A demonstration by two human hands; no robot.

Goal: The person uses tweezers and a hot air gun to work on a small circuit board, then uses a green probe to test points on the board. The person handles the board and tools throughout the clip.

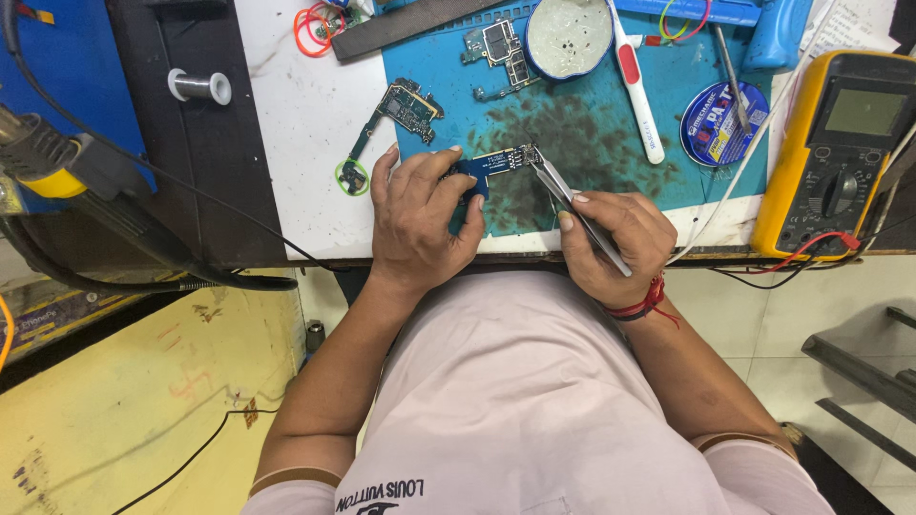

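bright, even light | soft shadows | sharp focus | slight edge distortion

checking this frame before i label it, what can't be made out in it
All from the head view:
- Small blue circuit board: its left end is hidden under the left hand.
- Silver metal tweezers in the right hand: the tips are too small to tell whether they grip a part.
- Yellow multimeter: its screen is too small to tell anything on it.
- Round white dish: cut off by the top edge.
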